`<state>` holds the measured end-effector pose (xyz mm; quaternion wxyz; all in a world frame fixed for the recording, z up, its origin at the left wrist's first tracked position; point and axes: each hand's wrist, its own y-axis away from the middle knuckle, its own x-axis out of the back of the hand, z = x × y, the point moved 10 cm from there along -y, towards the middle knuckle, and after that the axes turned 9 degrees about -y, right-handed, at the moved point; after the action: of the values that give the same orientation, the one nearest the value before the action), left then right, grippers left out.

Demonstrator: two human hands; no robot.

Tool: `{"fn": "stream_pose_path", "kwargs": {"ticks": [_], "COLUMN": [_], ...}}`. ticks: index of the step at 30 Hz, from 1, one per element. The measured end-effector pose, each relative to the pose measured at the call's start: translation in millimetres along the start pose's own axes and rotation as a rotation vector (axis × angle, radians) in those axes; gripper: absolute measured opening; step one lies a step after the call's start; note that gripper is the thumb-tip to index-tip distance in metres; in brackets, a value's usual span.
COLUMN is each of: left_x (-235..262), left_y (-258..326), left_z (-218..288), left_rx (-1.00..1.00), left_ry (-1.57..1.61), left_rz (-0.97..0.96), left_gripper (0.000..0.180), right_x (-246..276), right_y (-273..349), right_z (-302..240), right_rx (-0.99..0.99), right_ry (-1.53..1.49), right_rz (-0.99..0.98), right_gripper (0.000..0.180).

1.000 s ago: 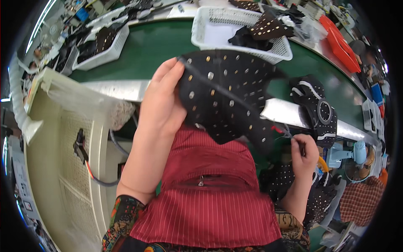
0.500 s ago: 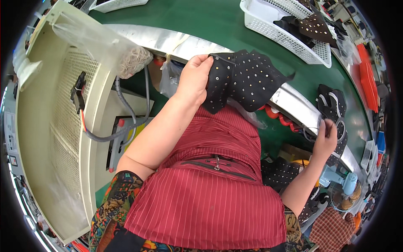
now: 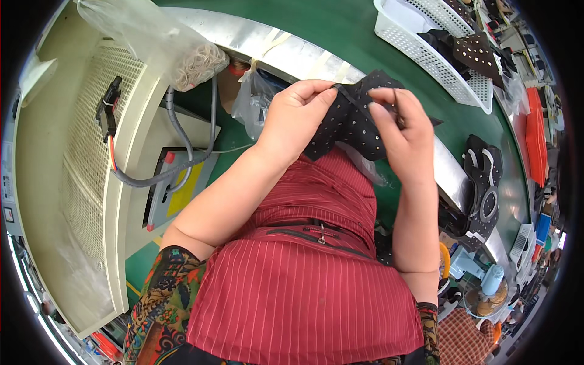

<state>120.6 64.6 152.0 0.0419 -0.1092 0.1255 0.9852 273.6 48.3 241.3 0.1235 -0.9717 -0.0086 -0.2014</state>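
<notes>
- At the far left, a beige housing with a perforated panel (image 3: 85,164) is seen; a black connector (image 3: 108,112) with coloured wires is set before the panel, and a grey cable (image 3: 161,181) is looped below it.
- Just right of that, a bundle of pale strings (image 3: 201,66) is held in a clear plastic bag (image 3: 131,24); beside it, a second, greyish bag (image 3: 249,104) is hung below the counter's metal edge.
- Near the middle, the left hand (image 3: 301,118) is clamped, thumb against fingers, on the upper left edge of the black studded piece (image 3: 364,132).
- Between the two hands, that piece is held up in front of the green counter (image 3: 328,36), above the red striped apron (image 3: 304,298).
- Over the piece's right part, the right hand (image 3: 404,131) is placed with fingers curled; something dark is partly hidden in it, and whether the cloth is gripped cannot be told.
- Farther right, dark studded pieces (image 3: 477,55) are kept in a white basket (image 3: 420,55); nearer, a black dotted item with a ring (image 3: 486,201) is laid by the counter's edge.
</notes>
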Motion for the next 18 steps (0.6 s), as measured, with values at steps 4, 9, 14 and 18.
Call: {"fn": "stream_pose_path", "kwargs": {"ticks": [4, 9, 14, 18], "left_x": [4, 3, 3, 4], "left_y": [5, 8, 6, 4], "left_z": [7, 17, 20, 18], "left_rx": [-0.104, -0.25, -0.238, -0.166], "left_ry": [-0.248, -0.357, -0.373, -0.345], "left_rz": [0.03, 0.043, 0.04, 0.029], "left_gripper": [0.019, 0.019, 0.019, 0.02], "right_x": [-24, -33, -34, -35], "right_y": [-6, -5, -5, -2], "right_z": [25, 35, 38, 41], "right_rx": [-0.172, -0.258, -0.27, -0.33], "right_ry": [-0.126, -0.124, -0.131, -0.257], "right_rz": [-0.013, -0.037, -0.059, -0.06], "right_gripper": [0.02, 0.019, 0.016, 0.016]}}
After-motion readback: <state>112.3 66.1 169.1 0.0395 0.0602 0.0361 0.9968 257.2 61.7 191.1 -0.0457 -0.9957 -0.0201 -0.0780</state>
